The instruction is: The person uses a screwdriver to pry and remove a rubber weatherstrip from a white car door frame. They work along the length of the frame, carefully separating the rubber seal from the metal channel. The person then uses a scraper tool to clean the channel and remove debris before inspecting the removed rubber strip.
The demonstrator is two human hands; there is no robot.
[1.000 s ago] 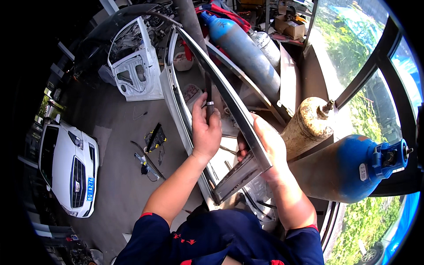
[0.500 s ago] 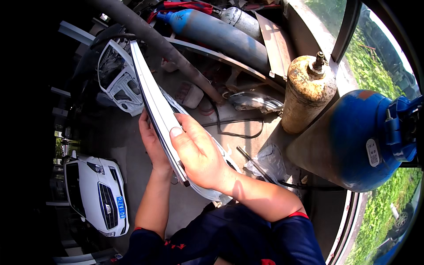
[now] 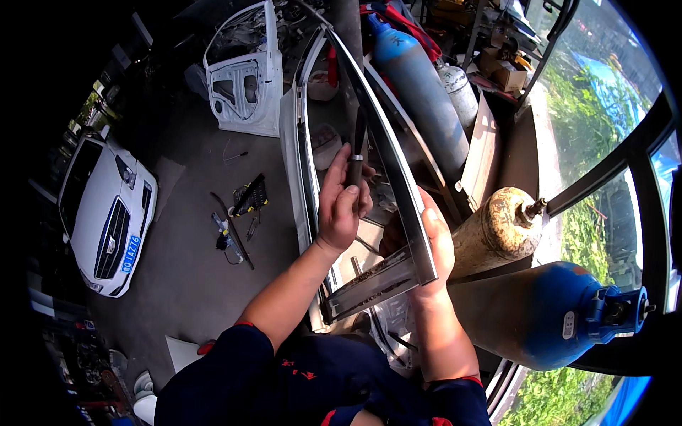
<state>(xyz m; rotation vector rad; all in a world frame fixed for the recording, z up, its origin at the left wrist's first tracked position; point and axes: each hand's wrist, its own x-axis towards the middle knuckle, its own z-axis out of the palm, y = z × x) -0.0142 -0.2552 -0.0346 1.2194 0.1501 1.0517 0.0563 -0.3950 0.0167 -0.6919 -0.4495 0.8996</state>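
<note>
My right hand is wrapped round the lower end of a long curved car-door window frame, dark along its face and bright at its edge. A dirty grey crosspiece runs left from that end. Inside the frame's opening, my left hand is closed on a slim dark handle with a metal band. The handle's upper part merges with the dark background, so its kind is unclear. Left of it rises a pale upright edge of the door part. Some right-hand fingers are hidden behind the frame.
A blue gas cylinder and a rusty cream one stand close on my right. Another blue cylinder lies beyond. A white door shell, loose parts on the floor and a white car are leftward.
My view has swung, and the window frame has turned from its white side to its dark face. My left hand has left the strip and now grips the dark handle; the right still holds the frame.
</note>
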